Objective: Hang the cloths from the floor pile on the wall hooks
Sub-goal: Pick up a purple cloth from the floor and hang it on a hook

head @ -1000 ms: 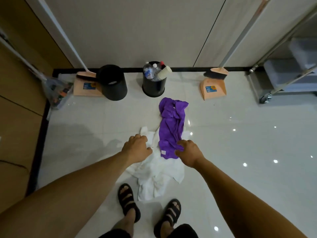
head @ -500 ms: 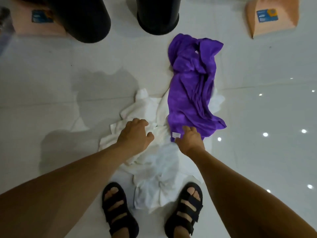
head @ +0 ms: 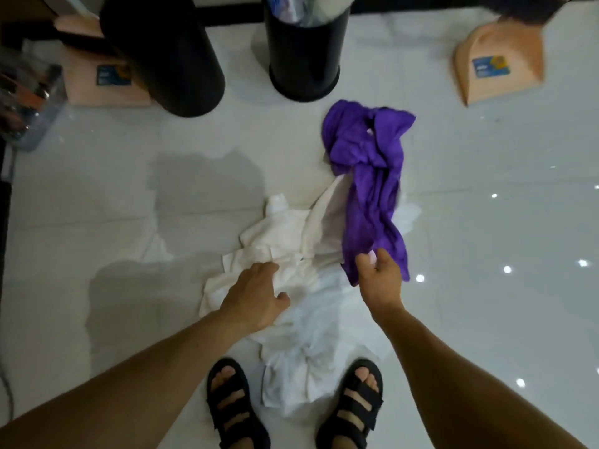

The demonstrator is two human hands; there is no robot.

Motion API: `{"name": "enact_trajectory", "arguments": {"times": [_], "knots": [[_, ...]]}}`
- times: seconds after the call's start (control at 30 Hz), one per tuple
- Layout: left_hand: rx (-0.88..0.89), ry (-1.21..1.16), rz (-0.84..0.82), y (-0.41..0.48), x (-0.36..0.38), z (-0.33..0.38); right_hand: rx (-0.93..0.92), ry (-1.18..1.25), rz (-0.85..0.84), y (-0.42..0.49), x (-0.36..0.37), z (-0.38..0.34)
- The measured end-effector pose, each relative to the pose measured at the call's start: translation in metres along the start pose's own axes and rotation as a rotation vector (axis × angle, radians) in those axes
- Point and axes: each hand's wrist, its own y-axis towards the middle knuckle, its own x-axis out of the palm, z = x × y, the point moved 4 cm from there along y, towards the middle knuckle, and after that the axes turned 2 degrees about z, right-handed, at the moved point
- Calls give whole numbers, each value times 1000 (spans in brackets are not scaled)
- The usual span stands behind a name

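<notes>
A purple cloth lies crumpled over a pile of white cloths on the glossy floor. My right hand pinches the purple cloth's near corner and has it lifted off the pile. My left hand rests on the white cloths with its fingers spread and fairly straight. The wall hooks are out of view.
Two black bins stand ahead, one at left and one in the middle holding bottles. Peach dustpans sit at far left and far right. A clear bag lies at the left edge. My sandalled feet flank the pile.
I have bent lower over the pile. My right hand has taken hold of the purple cloth's near corner and raised it; my left hand has slid onto the white cloths.
</notes>
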Motion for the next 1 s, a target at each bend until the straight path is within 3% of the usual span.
{"name": "enact_trajectory", "arguments": {"times": [0.13,0.2,0.4,0.53,0.63,0.73,0.8,0.9,1.0], "knots": [[80,-95,49,-61,-77,63,90,296,-68,-37,-63,-109],[168,-129,57,-94,-126,101,66,307,-222,-63,-92,-180],[468,-127,35,-198,-268,199,-99,79,-800,-179,-173,-401],[441,-211,-56,-260,-323,221,-245,-108,-983,-257,-210,-509],[382,-316,-163,-296,-350,220,-418,-340,-881,-291,-231,-559],[351,-455,-181,-336,-381,215,-697,-517,-503,-301,-248,-599],[345,-527,-205,-363,-396,213,-838,-508,-259,-304,-260,-620],[302,-522,-263,-399,-409,211,-921,-372,-125,-315,-271,-641],[252,-553,-241,-425,-419,213,-1006,-384,-19,-332,-269,-654]]}}
